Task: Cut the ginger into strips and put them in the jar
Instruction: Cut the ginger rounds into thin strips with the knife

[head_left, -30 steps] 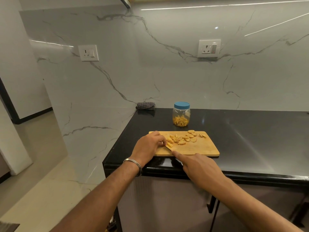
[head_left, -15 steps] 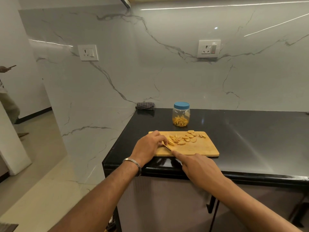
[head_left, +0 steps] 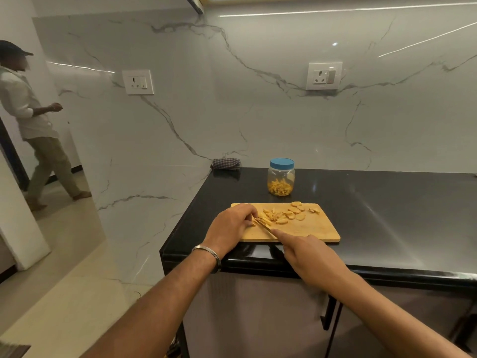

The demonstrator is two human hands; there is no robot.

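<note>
Far left, off the worktop: a second person (head_left: 31, 120) stands on the floor beyond the marble wall, taking no part in the task. A wall socket (head_left: 138, 81) sits on the marble to that person's right.

Left hand (head_left: 231, 226): fingers curled down onto the near-left part of the bamboo cutting board (head_left: 309, 232), pinning a ginger piece against the knife blade (head_left: 264, 226); the curl probably keeps the fingertips back from the edge. A metal bangle (head_left: 209, 254) circles the wrist.

Centre: the blade runs diagonally from the right hand toward the left, its tip among the cut ginger strips (head_left: 269, 217). To their right lie uncut round ginger slices (head_left: 295, 211), kept within reach as the next stock, so the cutting step appears unfinished.

Right hand (head_left: 309, 257): closed round the knife handle, which is hidden beneath it, index finger stretched along the spine, likely to steady the cut.

Behind the board: a folded checked cloth (head_left: 226, 164) in the corner and, to its right, a clear jar (head_left: 281, 178) with its blue lid (head_left: 281, 163) on, already holding a layer of strips. It stands apart from the board on the black worktop (head_left: 387, 215); the lid must come off before more go in.

Right: a second wall socket (head_left: 324, 76).
</note>
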